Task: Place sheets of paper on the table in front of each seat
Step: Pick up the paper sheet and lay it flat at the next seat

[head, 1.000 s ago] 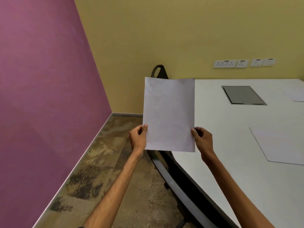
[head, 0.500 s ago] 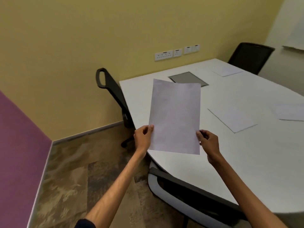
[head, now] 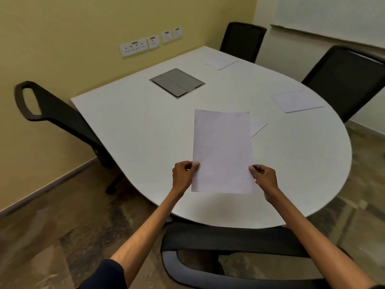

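Standing round the white table [head: 145, 130] are four dark chairs: one at the near edge [head: 229, 240], w/ its back directly under the person's arms, one at the left edge [head: 62, 115], one at the far corner [head: 242, 40] and one on the right [head: 343, 80]. A grey hatch panel [head: 177, 82] sits flush in the tabletop toward the wall w/ the sockets [head: 151, 41]. Three sheets already lie flat: one by the far chair [head: 220, 61], one by the right chair [head: 296, 101], and a third [head: 257, 126] mostly hidden behind the held sheet, only its corner showing.

The table's near edge curves round, w/ bare surface on the left half and directly below the raised sheet. Floor is open to the left of the near chair.

The held sheet of paper [head: 221, 151] is upright, above the table's near part, not touching it. Left hand [head: 184, 176] is pinched on its lower left edge, thumb in front, fingers curled behind. Right hand [head: 264, 178] is pinched on the lower right edge the same way. Both clamp the sheet; forearms reach out over the near chair's back.
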Tool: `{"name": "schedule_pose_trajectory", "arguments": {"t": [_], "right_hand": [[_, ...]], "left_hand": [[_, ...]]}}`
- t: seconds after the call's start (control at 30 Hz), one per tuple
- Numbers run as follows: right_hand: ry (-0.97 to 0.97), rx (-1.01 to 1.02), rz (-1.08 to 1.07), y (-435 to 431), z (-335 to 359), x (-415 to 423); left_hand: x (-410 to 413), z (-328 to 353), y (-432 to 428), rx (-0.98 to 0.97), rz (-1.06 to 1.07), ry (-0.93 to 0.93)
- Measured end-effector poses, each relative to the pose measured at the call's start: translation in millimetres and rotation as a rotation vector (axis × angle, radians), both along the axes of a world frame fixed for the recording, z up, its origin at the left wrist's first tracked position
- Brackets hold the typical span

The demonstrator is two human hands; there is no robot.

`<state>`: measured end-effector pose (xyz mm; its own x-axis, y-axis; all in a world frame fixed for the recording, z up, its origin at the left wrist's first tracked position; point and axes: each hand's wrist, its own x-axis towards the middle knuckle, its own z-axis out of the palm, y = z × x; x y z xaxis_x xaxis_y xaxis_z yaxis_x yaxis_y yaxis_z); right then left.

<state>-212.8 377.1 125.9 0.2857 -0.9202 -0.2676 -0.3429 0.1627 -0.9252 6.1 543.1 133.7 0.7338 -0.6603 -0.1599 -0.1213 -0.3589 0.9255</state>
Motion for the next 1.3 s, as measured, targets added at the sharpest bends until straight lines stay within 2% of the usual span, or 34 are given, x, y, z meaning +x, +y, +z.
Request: {"name": "schedule_pose_trajectory", "arguments": {"t": [0.4,0.67,0.87,1.3], "right_hand": [[0.238,0.277,0.169,-34.7,-81.5,-13.3],[0.342,0.344,0.142,-46.8,-130.7,-23.9],[0.417,0.311,0.135,-53.6,-150.4,-28.9],[0.614,0.068,0.272,-64.4,-157.6,-23.3]], "left_hand": [[8.7,-72.4,-32.9,0.303,-0.126,0.004],[5.5,-116.1,-50.5,0.441,-0.2,0.049],[-0.3,-146.7,-59.3,0.517,-0.245,0.041],[2.3,-166.4,-67.0,0.524,-0.232,-0.068]]}}
